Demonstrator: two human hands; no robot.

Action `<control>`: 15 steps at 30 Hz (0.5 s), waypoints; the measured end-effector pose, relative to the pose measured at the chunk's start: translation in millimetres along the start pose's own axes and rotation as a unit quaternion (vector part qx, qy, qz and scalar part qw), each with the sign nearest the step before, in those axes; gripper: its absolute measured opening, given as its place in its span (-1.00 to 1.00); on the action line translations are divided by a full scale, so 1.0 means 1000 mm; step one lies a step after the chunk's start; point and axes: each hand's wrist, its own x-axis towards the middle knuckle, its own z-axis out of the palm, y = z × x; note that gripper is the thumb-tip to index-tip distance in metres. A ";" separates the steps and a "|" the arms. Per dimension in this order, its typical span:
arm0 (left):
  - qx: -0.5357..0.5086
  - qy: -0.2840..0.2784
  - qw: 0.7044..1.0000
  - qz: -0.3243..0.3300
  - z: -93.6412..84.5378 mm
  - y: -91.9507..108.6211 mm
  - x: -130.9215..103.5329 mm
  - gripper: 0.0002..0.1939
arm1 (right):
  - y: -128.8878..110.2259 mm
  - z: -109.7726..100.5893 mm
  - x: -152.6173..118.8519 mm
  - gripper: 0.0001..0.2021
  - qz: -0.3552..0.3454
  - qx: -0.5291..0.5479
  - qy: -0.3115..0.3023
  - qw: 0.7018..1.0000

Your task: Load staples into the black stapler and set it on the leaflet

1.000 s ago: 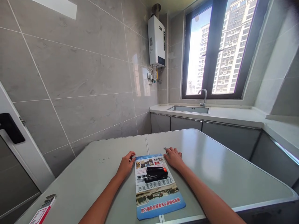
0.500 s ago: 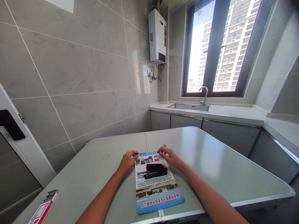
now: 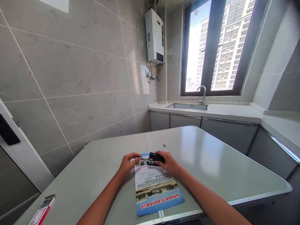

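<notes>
A printed leaflet (image 3: 154, 187) with a blue bottom band lies flat on the grey table (image 3: 211, 165), straight in front of me. My right hand (image 3: 169, 162) is closed around a black stapler (image 3: 155, 157) and holds it at the leaflet's far edge. My left hand (image 3: 127, 163) rests at the leaflet's far left corner, its fingertips touching the paper and the stapler's metal front end. A small loose metal piece (image 3: 164, 145) lies on the table just beyond the stapler.
A red and white box (image 3: 42, 212) lies at the table's near left corner. A door with a black handle (image 3: 7, 134) stands at the left. Behind the table runs a counter with a sink (image 3: 188, 106) and tap under the window. A water heater (image 3: 154, 36) hangs on the tiled wall.
My right hand has taken the stapler off the middle of the leaflet and moved it to the far edge. My left hand has closed in on the far left corner.
</notes>
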 end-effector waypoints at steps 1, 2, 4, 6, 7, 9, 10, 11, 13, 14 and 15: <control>0.011 -0.011 1.000 0.007 0.001 0.001 -0.001 -0.74 | 0.000 -0.002 0.001 -0.72 0.007 -0.003 0.002 1.000; 0.028 -0.023 0.999 0.017 0.001 0.001 -0.002 -0.75 | 0.001 -0.003 0.001 -0.73 0.010 -0.005 -0.002 1.000; 0.070 -0.043 0.996 0.044 0.003 0.000 -0.005 -0.77 | 0.001 -0.003 0.000 -0.73 0.008 -0.007 -0.013 1.000; 0.095 -0.056 0.992 0.068 0.004 -0.002 -0.006 -0.78 | 0.002 -0.001 -0.001 -0.72 0.003 -0.010 -0.025 1.000; 0.099 -0.061 0.990 0.077 0.004 -0.003 -0.006 -0.79 | 0.002 0.001 -0.001 -0.71 0.000 -0.011 -0.029 1.000; 0.105 -0.078 0.987 0.092 0.004 -0.004 -0.006 -0.81 | 0.003 0.003 -0.002 -0.71 -0.007 -0.012 -0.034 0.999; 0.111 -0.088 0.985 0.101 0.005 -0.005 -0.006 -0.82 | 0.003 0.004 -0.002 -0.70 -0.012 -0.013 -0.035 0.999; 0.119 -0.095 0.982 0.109 0.005 -0.005 -0.006 -0.83 | 0.003 0.004 -0.002 -0.70 -0.017 -0.016 -0.036 0.999; 0.135 -0.101 0.978 0.121 0.006 -0.006 -0.006 -0.83 | 0.004 0.005 -0.002 -0.69 -0.024 -0.022 -0.037 0.999; 0.140 -0.101 0.977 0.124 0.006 -0.006 -0.006 -0.83 | 0.005 0.005 -0.002 -0.69 -0.026 -0.024 -0.038 0.999; 0.143 -0.100 0.977 0.126 0.007 -0.007 -0.006 -0.83 | 0.005 0.005 -0.002 -0.68 -0.027 -0.026 -0.038 0.999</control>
